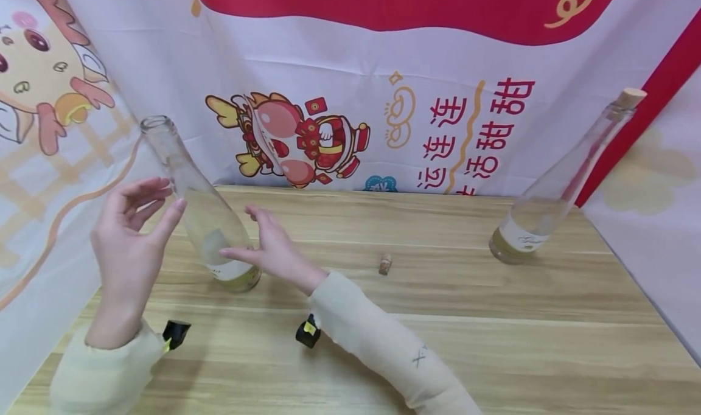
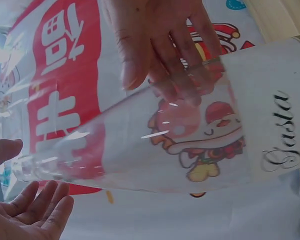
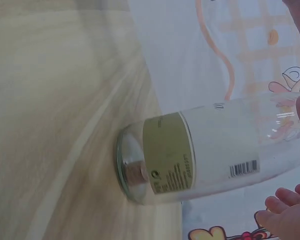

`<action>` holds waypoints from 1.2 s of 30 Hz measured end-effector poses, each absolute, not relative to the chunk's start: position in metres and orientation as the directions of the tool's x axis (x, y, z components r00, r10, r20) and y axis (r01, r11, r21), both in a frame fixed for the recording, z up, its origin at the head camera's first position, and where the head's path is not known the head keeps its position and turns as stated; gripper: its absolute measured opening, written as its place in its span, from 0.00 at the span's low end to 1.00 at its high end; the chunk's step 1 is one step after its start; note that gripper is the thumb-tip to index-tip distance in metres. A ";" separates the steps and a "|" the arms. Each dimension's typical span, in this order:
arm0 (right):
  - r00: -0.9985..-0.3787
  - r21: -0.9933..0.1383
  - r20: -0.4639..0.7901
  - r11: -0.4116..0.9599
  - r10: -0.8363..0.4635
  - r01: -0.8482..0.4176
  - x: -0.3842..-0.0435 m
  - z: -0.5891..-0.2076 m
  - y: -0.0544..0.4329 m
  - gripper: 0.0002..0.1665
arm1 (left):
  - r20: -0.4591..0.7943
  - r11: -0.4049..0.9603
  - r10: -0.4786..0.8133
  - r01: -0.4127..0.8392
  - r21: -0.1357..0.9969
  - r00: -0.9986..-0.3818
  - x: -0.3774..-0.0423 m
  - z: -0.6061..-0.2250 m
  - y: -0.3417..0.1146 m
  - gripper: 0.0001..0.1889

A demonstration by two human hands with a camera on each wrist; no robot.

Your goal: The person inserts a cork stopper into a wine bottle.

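Note:
A clear glass bottle (image 1: 205,220) with an uncorked mouth stands on the left of the table, tilted in the head view. My left hand (image 1: 131,220) is beside its neck, thumb and fingers apart; the left wrist view shows that hand (image 2: 32,212) around the neck end without closing on it. My right hand (image 1: 274,247) is at the bottle's lower body, fingers and thumb spread. In the right wrist view, its fingers (image 3: 290,210) lie beside the glass. The bottle's label (image 3: 170,152) is green and white, and a brownish patch shows through the base.
A small cork (image 1: 385,264) lies mid-table. At the right stands a second clear bottle (image 1: 539,214) with a cork stopper (image 1: 631,98) in its mouth. A printed cloth (image 1: 339,50) hangs behind the wooden table (image 1: 438,305), and white cloth walls flank it.

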State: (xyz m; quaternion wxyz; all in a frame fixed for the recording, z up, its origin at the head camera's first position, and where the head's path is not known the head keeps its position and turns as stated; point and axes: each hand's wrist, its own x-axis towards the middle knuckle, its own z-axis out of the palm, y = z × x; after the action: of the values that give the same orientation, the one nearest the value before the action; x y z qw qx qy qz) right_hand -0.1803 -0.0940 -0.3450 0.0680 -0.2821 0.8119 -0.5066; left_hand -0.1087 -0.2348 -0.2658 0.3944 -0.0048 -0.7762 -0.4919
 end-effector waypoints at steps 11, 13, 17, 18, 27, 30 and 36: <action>-0.846 -0.916 0.155 0.246 -0.511 -0.316 -0.182 -0.358 -0.117 0.53 | 0.355 0.216 -0.275 0.302 0.928 -0.894 -0.134 -0.280 -0.247 0.24; -0.838 -0.912 0.162 0.245 -0.521 -0.329 -0.182 -0.358 -0.119 0.53 | 0.342 0.228 -0.211 0.294 0.928 -0.916 -0.138 -0.282 -0.249 0.24; -0.832 -0.900 0.176 0.257 -0.526 -0.352 -0.181 -0.358 -0.120 0.52 | 0.354 0.170 -0.101 0.334 0.927 -0.930 -0.148 -0.285 -0.251 0.22; -0.832 -0.898 0.178 0.260 -0.526 -0.356 -0.181 -0.357 -0.120 0.51 | 0.363 0.141 -0.085 0.349 0.926 -0.928 -0.150 -0.286 -0.251 0.21; -0.812 -0.897 0.175 0.250 -0.556 -0.364 -0.179 -0.354 -0.109 0.48 | 0.400 0.147 -0.037 0.391 0.909 -0.916 -0.153 -0.286 -0.245 0.10; -0.795 -0.889 0.189 0.243 -0.577 -0.387 -0.176 -0.351 -0.096 0.48 | 0.408 0.170 -0.016 0.400 0.901 -0.913 -0.146 -0.283 -0.235 0.09; -0.748 -0.869 0.233 0.212 -0.622 -0.447 -0.169 -0.344 -0.063 0.45 | 0.424 0.228 0.069 0.428 0.874 -0.903 -0.132 -0.276 -0.209 0.08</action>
State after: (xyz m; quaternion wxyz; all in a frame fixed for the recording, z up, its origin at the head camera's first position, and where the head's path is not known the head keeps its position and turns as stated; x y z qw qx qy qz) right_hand -0.1690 -0.0631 -0.3443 0.0833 -0.3452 0.7739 -0.5244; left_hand -0.1317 -0.2093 -0.2764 0.1498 -0.1617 -0.7690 -0.6000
